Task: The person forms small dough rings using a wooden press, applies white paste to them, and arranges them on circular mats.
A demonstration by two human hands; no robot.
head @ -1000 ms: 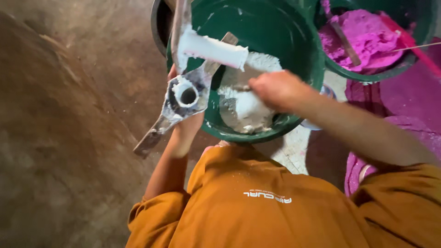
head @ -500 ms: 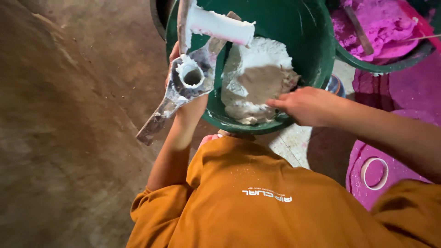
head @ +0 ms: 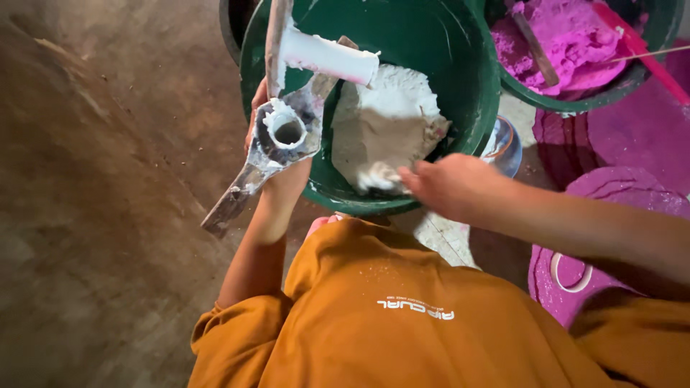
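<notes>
Your left hand clenched round metal tool, held at green basin rim. Right hand pinching white powder heaped inside basin. Risks: powder spills over near rim; tool tips, knocks basin; pink basin close, colours mix.

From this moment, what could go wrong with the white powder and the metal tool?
1. The right hand reaches over the low rim of the green basin, where the white powder is heaped; some may spill onto the floor.
2. The left hand holds the powder-coated metal tool at the rim; it may slip.
3. The pink powder sits close by, so the colours may mix.
</notes>
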